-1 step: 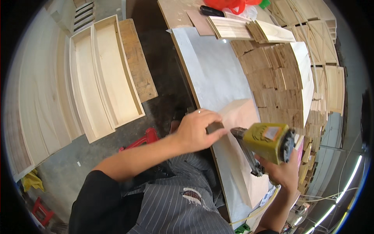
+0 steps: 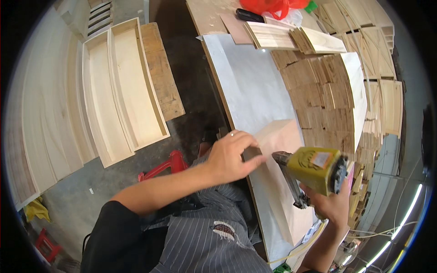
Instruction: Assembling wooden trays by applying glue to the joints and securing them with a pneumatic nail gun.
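A long, pale wooden box (image 2: pixel 277 186) lies lengthwise on the covered workbench in front of me. My left hand (image 2: pixel 233 155) is at its left edge, near the far end, with thumb and fingers curled round the wood. In my right hand (image 2: pixel 330 204) is a yellow-green nail gun (image 2: pixel 314 164), gripped by its handle. The gun's dark nose points left over the box, close to my left thumb. From this angle I cannot tell whether the nose touches the wood.
Stacked wooden boards (image 2: pixel 318 95) stand along the bench's right side. Loose boards (image 2: pixel 273 36) and a red plastic bag (image 2: pixel 277 7) lie at its far end. To my left are shallow wooden trays (image 2: pixel 132 82) and a red stool (image 2: pixel 166 166). A pale hose (image 2: pixel 296 250) runs near the right forearm.
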Tool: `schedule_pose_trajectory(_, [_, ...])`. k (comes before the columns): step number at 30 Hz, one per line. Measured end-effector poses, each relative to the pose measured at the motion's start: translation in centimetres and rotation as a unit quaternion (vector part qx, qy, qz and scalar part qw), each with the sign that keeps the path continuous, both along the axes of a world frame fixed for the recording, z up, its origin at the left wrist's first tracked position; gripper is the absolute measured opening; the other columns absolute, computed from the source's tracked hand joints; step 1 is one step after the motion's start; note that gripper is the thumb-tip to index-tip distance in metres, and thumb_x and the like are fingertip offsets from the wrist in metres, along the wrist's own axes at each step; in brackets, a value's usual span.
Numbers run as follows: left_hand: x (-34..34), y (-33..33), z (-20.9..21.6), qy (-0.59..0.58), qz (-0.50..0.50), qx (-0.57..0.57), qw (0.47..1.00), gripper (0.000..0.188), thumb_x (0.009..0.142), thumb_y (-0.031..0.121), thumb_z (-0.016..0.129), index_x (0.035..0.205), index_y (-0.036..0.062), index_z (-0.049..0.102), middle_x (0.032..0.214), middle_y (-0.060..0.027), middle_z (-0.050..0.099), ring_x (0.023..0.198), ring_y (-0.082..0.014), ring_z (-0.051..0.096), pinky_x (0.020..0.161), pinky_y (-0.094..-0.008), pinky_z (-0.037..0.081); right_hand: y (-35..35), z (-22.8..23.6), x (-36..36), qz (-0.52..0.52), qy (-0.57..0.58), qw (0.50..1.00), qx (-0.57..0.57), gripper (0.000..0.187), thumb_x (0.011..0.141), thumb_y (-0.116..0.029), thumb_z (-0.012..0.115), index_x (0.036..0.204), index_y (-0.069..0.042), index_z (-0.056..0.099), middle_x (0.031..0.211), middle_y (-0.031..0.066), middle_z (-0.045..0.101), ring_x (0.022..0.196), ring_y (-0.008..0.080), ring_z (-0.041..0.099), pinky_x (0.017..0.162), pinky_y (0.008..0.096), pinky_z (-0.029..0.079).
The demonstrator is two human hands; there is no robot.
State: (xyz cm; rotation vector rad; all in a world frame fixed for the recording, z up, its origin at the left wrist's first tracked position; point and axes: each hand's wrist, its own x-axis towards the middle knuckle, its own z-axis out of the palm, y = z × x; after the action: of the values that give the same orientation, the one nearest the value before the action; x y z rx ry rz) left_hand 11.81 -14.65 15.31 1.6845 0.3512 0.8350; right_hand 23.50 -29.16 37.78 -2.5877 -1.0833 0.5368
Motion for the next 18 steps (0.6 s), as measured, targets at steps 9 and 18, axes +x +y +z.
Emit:
schedule_pose_trajectory(9, [0.8, -1.9, 1.0, 0.065, 0.048, -0.065, 0.995, 0.037, 0.081, 0.018, 0.083, 0.098, 0.0026, 0.054, 0.096, -0.0137, 0.053, 0.090, -0.0288, 0.054, 0.079, -0.0374, 0.045, 1.9, -0.2, 1.2, -0.042, 0.007, 0.999, -0.018, 0.047, 0.074, -0.010, 0.090, 0.113, 0.004, 0.066, 0.104, 0.0123, 0.076, 0.091, 0.0202, 0.073, 0.082, 0.0336, 0.057])
schedule_pose_trajectory(18, [1.1, -1.6, 0.9, 0.074, 0.026, -0.094, 0.992, 0.037, 0.082, 0.018, 0.082, 0.097, 0.0036, 0.051, 0.094, -0.0129, 0.052, 0.088, -0.0269, 0.053, 0.077, -0.0378, 0.045, 2.5, -0.5, 2.1, -0.017, 0.045, 0.998, -0.046, 0.046, 0.073, -0.004, 0.088, 0.113, 0.004, 0.067, 0.105, 0.0133, 0.076, 0.091, 0.0197, 0.072, 0.081, 0.0336, 0.057])
